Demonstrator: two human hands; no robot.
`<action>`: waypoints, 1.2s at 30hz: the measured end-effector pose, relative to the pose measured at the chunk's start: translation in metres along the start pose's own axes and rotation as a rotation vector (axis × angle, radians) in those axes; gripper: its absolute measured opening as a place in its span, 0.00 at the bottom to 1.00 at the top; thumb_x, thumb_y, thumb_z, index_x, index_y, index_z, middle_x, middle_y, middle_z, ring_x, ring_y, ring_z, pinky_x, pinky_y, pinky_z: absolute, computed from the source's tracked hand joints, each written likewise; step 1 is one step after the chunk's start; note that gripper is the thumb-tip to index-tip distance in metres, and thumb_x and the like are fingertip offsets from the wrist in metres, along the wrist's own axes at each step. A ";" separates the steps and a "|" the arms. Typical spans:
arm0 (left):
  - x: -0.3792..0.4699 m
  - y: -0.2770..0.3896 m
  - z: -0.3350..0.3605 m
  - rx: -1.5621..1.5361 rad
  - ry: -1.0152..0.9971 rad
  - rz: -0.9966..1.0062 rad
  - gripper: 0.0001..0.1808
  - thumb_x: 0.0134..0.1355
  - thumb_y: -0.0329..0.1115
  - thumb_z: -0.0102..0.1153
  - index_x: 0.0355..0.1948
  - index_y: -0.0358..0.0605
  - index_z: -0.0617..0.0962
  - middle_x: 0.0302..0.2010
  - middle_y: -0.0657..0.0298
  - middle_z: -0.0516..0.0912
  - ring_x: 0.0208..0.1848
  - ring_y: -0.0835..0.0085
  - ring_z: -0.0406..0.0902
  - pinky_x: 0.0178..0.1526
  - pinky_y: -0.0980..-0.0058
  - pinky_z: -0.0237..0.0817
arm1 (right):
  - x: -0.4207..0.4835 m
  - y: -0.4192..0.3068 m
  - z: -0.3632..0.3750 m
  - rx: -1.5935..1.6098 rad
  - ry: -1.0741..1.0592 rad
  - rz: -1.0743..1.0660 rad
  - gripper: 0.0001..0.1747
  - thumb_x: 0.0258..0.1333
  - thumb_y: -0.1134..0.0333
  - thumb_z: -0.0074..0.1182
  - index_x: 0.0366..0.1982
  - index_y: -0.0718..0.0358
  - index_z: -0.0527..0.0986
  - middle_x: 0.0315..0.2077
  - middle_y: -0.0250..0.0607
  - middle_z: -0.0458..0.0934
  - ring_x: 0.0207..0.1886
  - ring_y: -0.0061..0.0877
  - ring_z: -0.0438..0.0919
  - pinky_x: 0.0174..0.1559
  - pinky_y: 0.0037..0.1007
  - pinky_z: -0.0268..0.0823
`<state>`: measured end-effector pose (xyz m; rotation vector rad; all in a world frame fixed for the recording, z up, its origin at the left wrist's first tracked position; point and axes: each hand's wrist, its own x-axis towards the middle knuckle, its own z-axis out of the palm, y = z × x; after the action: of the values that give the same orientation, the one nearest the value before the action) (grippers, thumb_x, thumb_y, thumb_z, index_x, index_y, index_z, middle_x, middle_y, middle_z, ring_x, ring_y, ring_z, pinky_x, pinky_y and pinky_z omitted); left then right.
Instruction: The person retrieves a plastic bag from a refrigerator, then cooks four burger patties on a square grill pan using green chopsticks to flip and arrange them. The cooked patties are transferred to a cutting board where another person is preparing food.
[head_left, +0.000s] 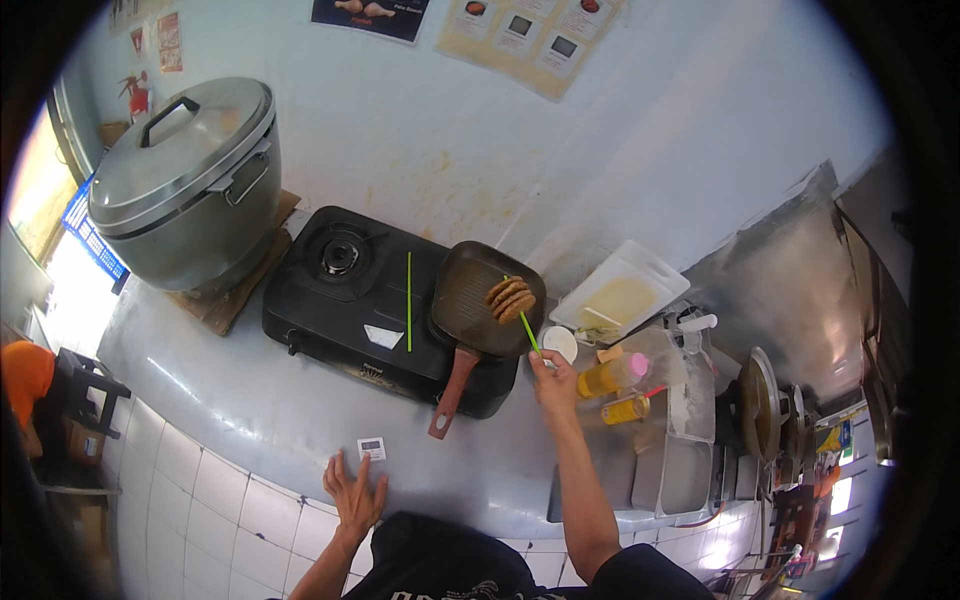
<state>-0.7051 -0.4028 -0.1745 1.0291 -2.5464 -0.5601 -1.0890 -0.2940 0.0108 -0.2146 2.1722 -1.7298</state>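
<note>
My right hand grips the lower end of a thin green stick. Several brown round patties are bunched along its upper part, over the square ridged frying pan. The stick's tip shows past them, and whether they touch the pan I cannot tell. The pan sits on the right side of a black two-burner gas stove, its reddish-brown handle towards me. My left hand rests at the counter's front edge, fingers spread, the index fingertip at the lower edge of a small white digital timer.
Another green stick and a white scrap lie on the stove. Left stands a large lidded metal pot. To the right are a white cutting board, a white round lid, a pink-capped oil bottle, a yellow can and metal pans.
</note>
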 end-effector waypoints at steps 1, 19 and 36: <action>-0.004 -0.004 0.002 -0.043 0.026 -0.040 0.34 0.68 0.51 0.63 0.71 0.48 0.72 0.74 0.34 0.56 0.76 0.34 0.49 0.74 0.34 0.41 | 0.001 -0.004 0.000 0.021 0.008 0.010 0.12 0.69 0.58 0.67 0.43 0.58 0.79 0.15 0.16 0.64 0.13 0.08 0.55 0.17 0.22 0.41; -0.167 -0.104 0.026 0.153 -0.179 -1.145 0.37 0.71 0.71 0.48 0.56 0.47 0.78 0.62 0.48 0.70 0.67 0.48 0.63 0.61 0.40 0.60 | 0.014 -0.155 -0.027 0.120 0.018 -0.176 0.13 0.69 0.58 0.66 0.44 0.59 0.81 0.15 0.14 0.59 0.13 0.07 0.52 0.17 0.21 0.40; -0.168 -0.135 0.052 -0.118 -0.307 -1.346 0.49 0.67 0.81 0.41 0.56 0.41 0.82 0.56 0.41 0.82 0.63 0.43 0.74 0.64 0.40 0.64 | 0.014 -0.147 -0.024 0.145 -0.018 -0.171 0.13 0.71 0.58 0.64 0.45 0.61 0.83 0.14 0.14 0.56 0.12 0.08 0.48 0.17 0.21 0.40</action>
<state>-0.5356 -0.3600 -0.3100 2.6764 -1.6035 -1.1952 -1.1258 -0.3118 0.1544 -0.3860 2.0563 -1.9613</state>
